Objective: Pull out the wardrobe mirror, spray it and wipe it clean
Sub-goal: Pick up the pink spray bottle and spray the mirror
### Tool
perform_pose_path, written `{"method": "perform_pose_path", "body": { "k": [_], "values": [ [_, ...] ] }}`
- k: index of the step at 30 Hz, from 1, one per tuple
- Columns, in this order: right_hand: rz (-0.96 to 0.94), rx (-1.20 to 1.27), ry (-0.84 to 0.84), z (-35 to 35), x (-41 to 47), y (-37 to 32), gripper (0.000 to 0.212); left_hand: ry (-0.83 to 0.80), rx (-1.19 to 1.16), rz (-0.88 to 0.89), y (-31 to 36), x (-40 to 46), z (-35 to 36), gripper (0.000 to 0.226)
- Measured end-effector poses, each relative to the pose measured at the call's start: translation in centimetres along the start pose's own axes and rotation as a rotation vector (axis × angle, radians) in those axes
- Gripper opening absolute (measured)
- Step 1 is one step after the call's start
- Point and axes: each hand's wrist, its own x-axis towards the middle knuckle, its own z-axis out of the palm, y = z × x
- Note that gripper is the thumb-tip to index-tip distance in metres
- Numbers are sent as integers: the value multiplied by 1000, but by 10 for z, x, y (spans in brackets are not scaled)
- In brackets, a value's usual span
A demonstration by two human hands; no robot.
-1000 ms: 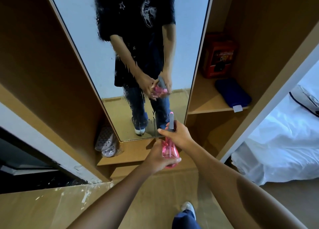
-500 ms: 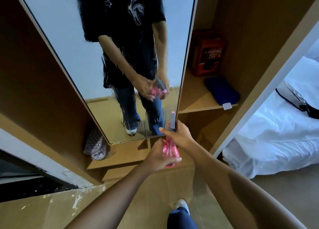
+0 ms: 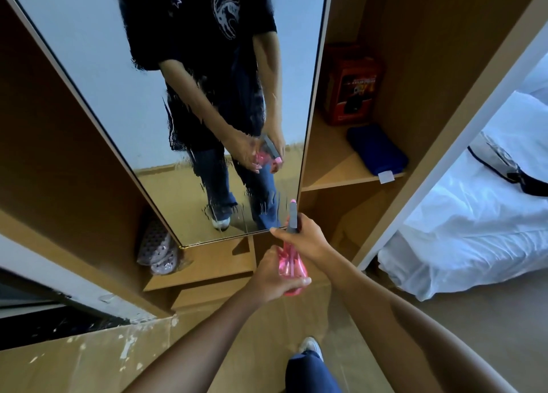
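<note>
Holding the pink spray bottle [image 3: 292, 269] in both hands right in front of the mirror [image 3: 189, 90], which stands pulled out of the wardrobe [image 3: 439, 66]. My left hand [image 3: 274, 277] is wrapped around the bottle's see-through body, and my right hand [image 3: 305, 238] grips the grey spray head up top. Can't tell how much liquid is in it. The glass has wet streaks running down it. Inside the wardrobe, the right shelf [image 3: 335, 173] holds a red box [image 3: 353, 84] with a folded blue cloth [image 3: 376, 149] lying just beside it. Down in the bottom left compartment there's a pair of slippers [image 3: 157, 250] in a clear bag. A bed [image 3: 474, 229] with white sheets is off to the right.
</note>
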Motion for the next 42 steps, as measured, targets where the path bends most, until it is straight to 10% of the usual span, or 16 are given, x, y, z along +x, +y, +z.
{"method": "perform_pose_path", "body": {
  "k": [42],
  "values": [
    [-85, -53, -151, 85, 41, 119, 42, 96, -196, 2, -138, 33, 45, 85]
  ]
}}
